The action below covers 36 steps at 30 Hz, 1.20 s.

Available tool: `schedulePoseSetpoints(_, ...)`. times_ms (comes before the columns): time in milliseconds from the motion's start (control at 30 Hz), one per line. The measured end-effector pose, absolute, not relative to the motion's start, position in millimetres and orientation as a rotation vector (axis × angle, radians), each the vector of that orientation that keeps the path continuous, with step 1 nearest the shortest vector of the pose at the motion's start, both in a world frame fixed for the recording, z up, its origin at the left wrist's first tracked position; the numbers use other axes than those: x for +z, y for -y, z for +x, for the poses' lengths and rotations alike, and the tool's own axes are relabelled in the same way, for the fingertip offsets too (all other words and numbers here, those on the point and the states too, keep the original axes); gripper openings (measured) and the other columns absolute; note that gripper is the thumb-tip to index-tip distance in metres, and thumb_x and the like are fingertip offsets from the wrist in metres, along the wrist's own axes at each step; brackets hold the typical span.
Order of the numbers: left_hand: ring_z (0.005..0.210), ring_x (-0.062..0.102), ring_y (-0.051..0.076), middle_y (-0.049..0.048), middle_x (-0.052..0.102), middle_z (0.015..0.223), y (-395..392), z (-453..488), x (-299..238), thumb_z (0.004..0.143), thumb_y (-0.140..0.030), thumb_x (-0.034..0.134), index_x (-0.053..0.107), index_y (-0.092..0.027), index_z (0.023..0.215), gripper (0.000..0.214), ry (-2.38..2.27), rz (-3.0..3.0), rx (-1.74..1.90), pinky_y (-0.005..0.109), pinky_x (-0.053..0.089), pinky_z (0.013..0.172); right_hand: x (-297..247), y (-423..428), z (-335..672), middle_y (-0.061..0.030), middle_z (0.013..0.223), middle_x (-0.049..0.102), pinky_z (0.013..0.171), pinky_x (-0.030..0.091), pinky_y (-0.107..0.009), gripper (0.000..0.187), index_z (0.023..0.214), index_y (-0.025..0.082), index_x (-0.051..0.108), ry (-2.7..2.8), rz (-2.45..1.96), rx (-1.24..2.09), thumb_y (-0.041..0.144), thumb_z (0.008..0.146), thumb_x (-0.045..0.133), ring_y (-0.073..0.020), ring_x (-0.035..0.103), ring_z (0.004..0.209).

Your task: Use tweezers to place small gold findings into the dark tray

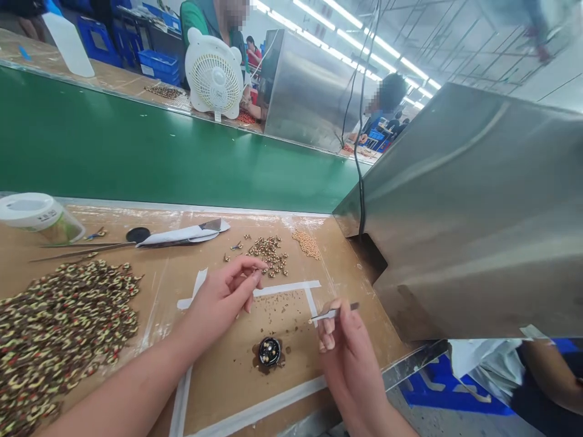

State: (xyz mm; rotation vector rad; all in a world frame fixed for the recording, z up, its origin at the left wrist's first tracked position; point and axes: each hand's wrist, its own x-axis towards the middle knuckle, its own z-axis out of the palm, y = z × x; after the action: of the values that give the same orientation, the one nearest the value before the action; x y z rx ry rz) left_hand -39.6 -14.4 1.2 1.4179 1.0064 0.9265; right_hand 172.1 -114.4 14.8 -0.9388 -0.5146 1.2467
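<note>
My left hand (234, 285) hovers by a small pile of brown-and-cream pieces (268, 252), thumb and fingertips pinched together. Whatever lies in that pinch is too small to make out. In my right hand (348, 340) I grip tweezers (334, 313), their tip pointing left with a tiny pale bit at the end. Between and below both hands, a small round black dish (269, 351) holds dark liquid and a few pale bits, with wet stains around it. Beyond my right hand lies a patch of small tan beads (306, 244).
A large heap of brown, cream and red pieces (68, 321) covers the left of the table. Behind it are a lidded tub (39, 218) and a white-wrapped tool (182, 235). A metal box (478, 230) bounds the right. Across the green belt (182, 161) stands a fan (215, 76); people sit beyond.
</note>
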Motion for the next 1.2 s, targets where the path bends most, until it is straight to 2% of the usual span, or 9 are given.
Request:
schedulePoseSetpoints(100, 0.057, 0.056, 0.011, 0.0000, 0.070, 0.086, 13, -40, 1, 0.106, -0.044, 0.057, 0.062, -0.024, 0.125, 0.027, -0.990, 1.408, 0.931, 0.024, 0.041, 0.050, 23, 109, 172, 0.0066, 0.066, 0.058, 0.048, 0.046, -0.012, 0.033, 0.088, 0.021, 0.069, 0.355, -0.857, 1.352, 0.046, 0.085, 0.090, -0.0041, 0.045, 0.047)
schedulePoseSetpoints(300, 0.055, 0.059, 0.010, 0.0073, 0.079, 0.106, 9, -38, 0, 0.103, -0.052, 0.061, 0.058, -0.024, 0.115, 0.031, -0.927, 1.349, 0.905, 0.024, 0.037, 0.047, 32, 109, 175, 0.0075, 0.069, 0.049, 0.050, 0.045, -0.009, 0.028, 0.094, 0.021, 0.069, 0.366, -0.737, 1.471, 0.043, 0.090, 0.086, -0.0027, 0.036, 0.049)
schedulePoseSetpoints(467, 0.053, 0.061, 0.011, 0.0071, 0.080, 0.101, 11, -36, 6, 0.100, -0.052, 0.064, 0.064, -0.023, 0.112, 0.032, -0.949, 1.358, 0.897, 0.024, 0.039, 0.046, 41, 109, 173, 0.0082, 0.068, 0.043, 0.050, 0.046, -0.008, 0.026, 0.093, 0.021, 0.068, 0.395, -0.710, 1.481, 0.042, 0.092, 0.085, -0.0032, 0.030, 0.048)
schedulePoseSetpoints(567, 0.052, 0.061, 0.012, 0.0033, 0.077, 0.083, 12, -36, 11, 0.098, -0.051, 0.067, 0.069, -0.022, 0.109, 0.031, -0.956, 1.388, 0.900, 0.025, 0.040, 0.047, 42, 107, 171, 0.0084, 0.067, 0.043, 0.049, 0.045, -0.008, 0.025, 0.093, 0.020, 0.069, 0.431, -0.705, 1.467, 0.040, 0.093, 0.083, -0.0028, 0.030, 0.047)
schedulePoseSetpoints(667, 0.052, 0.059, 0.013, 0.0002, 0.073, 0.073, 13, -37, 10, 0.097, -0.048, 0.069, 0.071, -0.023, 0.109, 0.028, -0.988, 1.414, 0.904, 0.025, 0.041, 0.049, 34, 108, 171, 0.0070, 0.067, 0.049, 0.048, 0.045, -0.010, 0.024, 0.091, 0.020, 0.069, 0.555, -0.729, 1.387, 0.041, 0.103, 0.071, -0.0028, 0.036, 0.045)
schedulePoseSetpoints(767, 0.054, 0.058, 0.012, 0.0010, 0.076, 0.078, 14, -37, 7, 0.098, -0.046, 0.071, 0.072, -0.023, 0.110, 0.026, -1.010, 1.407, 0.910, 0.024, 0.041, 0.050, 20, 114, 177, 0.0034, 0.068, 0.062, 0.052, 0.051, -0.016, 0.026, 0.096, 0.023, 0.070, 0.954, -0.787, 1.119, 0.036, 0.111, 0.054, -0.0064, 0.053, 0.048)
schedulePoseSetpoints(900, 0.054, 0.057, 0.011, -0.0003, 0.073, 0.074, 14, -37, 5, 0.098, -0.041, 0.070, 0.073, -0.023, 0.109, 0.022, -0.985, 1.386, 0.919, 0.024, 0.039, 0.049, 10, 124, 190, -0.0065, 0.083, 0.078, 0.071, 0.061, -0.031, 0.020, 0.117, 0.021, 0.071, 1.778, -0.826, 0.569, 0.027, 0.111, 0.053, -0.0182, 0.074, 0.074)
schedulePoseSetpoints(1000, 0.054, 0.056, 0.011, -0.0017, 0.070, 0.070, 15, -37, 7, 0.099, -0.039, 0.070, 0.073, -0.023, 0.109, 0.020, -0.987, 1.390, 0.914, 0.023, 0.039, 0.050, 6, 126, 193, -0.0132, 0.088, 0.079, 0.065, 0.060, -0.032, 0.025, 0.125, 0.013, 0.066, 2.127, -0.690, 0.313, 0.023, 0.111, 0.049, -0.0207, 0.075, 0.075)
schedulePoseSetpoints(1200, 0.051, 0.054, 0.011, -0.0025, 0.068, 0.065, 15, -35, 11, 0.097, -0.037, 0.072, 0.074, -0.022, 0.108, 0.019, -1.001, 1.394, 0.931, 0.024, 0.038, 0.049, -11, 124, 191, -0.0144, 0.087, 0.078, 0.059, 0.058, -0.032, 0.031, 0.133, 0.009, 0.061, 2.272, -0.625, 0.224, 0.016, 0.107, 0.045, -0.0219, 0.072, 0.071)
